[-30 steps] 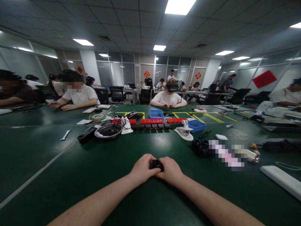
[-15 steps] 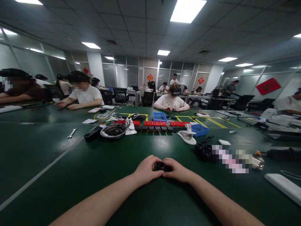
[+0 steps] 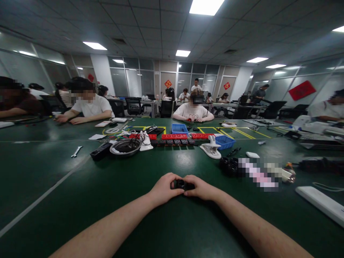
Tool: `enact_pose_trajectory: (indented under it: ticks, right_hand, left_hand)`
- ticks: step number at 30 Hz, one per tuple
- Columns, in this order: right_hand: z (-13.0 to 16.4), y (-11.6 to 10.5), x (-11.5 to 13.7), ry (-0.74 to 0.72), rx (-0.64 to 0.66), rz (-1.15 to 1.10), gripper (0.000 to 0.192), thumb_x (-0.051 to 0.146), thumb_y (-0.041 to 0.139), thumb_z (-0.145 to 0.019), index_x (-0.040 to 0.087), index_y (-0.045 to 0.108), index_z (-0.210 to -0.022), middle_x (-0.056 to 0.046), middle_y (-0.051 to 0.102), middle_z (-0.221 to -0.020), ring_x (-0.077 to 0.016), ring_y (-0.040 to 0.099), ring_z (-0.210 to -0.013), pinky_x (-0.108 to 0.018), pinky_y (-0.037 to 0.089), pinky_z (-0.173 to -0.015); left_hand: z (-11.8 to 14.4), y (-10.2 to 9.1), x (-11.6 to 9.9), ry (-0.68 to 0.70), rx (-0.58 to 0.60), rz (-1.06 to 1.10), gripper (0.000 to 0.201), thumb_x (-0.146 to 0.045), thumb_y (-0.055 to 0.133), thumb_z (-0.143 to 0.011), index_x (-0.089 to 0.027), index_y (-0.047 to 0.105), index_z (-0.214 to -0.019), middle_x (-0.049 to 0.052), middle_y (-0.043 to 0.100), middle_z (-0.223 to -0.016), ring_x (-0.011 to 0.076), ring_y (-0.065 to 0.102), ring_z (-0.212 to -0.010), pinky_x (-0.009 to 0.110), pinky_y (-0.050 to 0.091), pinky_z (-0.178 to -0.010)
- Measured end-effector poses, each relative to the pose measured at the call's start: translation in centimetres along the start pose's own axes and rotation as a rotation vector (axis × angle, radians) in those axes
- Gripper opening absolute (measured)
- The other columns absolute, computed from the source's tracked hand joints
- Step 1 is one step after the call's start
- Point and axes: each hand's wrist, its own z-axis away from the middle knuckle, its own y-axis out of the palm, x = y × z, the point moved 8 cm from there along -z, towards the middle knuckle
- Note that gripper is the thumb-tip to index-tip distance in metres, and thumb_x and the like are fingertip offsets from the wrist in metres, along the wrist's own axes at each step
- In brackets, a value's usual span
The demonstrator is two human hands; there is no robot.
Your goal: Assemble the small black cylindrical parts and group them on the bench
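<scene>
Both my hands close around a small black part (image 3: 181, 184) with a round opening, just above or on the green table (image 3: 120, 229); its exact kind is not clear. My left hand (image 3: 167, 187) grips it from the left, thumb along the near side. From the right, my right hand (image 3: 199, 187) pinches it, and the two thumbs nearly meet. The fingers hide much of the part. To the right of my hands lies a cluster of black round parts (image 3: 229, 165).
Ahead stand a metal bowl (image 3: 125, 153), a white clip base (image 3: 211, 149), blue bins (image 3: 225, 142) and red strips (image 3: 174, 136). A wrench (image 3: 76, 151) lies left, a long white bar (image 3: 321, 204) right. A co-worker (image 3: 192, 110) sits opposite.
The view has shifted slightly, so the table and objects sit a little higher and further left. Both hands keep their hold on the black part, with little visible change in grip.
</scene>
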Motion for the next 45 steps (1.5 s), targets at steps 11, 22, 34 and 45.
enact_pose_trajectory:
  ticks: [11,22,34,45]
  right_hand:
    - [-0.1,0.3,-2.2,0.208,-0.074,-0.012,0.027,0.031,0.068,-0.056,0.016,0.052,-0.071,0.003,0.05,-0.067,-0.0119,0.047,-0.065,-0.021,0.034,-0.056]
    - [0.0,0.2,0.6,0.223,-0.224,0.395,0.041,0.047,0.058,-0.062,0.016,0.052,-0.087,-0.006,0.055,-0.081,-0.0195,0.049,-0.074,-0.028,0.034,-0.063]
    - [-0.1,0.3,0.1,0.014,0.024,-0.037,0.017,0.024,0.059,-0.069,0.015,0.056,-0.082,0.0,0.053,-0.08,-0.0145,0.049,-0.076,-0.024,0.038,-0.069]
    - [-0.1,0.2,-0.3,0.044,0.031,-0.094,0.015,0.023,0.06,-0.068,0.015,0.056,-0.08,0.001,0.051,-0.078,-0.0135,0.049,-0.075,-0.024,0.038,-0.068]
  left_hand:
    - [-0.3,0.7,1.0,-0.087,-0.019,0.017,0.032,-0.036,0.061,-0.062,-0.018,0.054,-0.086,-0.001,0.046,-0.076,0.0098,0.042,-0.058,0.02,0.033,-0.051]
    - [-0.2,0.0,1.1,-0.087,-0.108,-0.062,0.027,-0.034,0.061,-0.063,-0.017,0.053,-0.082,-0.001,0.047,-0.076,0.0116,0.045,-0.061,0.022,0.033,-0.053]
    - [-0.4,0.6,0.9,-0.051,0.081,0.09,0.034,-0.039,0.06,-0.063,-0.017,0.052,-0.087,-0.001,0.046,-0.08,0.0072,0.041,-0.055,0.018,0.032,-0.047]
    - [-0.5,0.9,1.3,-0.048,0.087,0.122,0.036,-0.042,0.06,-0.062,-0.017,0.052,-0.088,-0.001,0.045,-0.082,0.007,0.04,-0.054,0.018,0.033,-0.047]
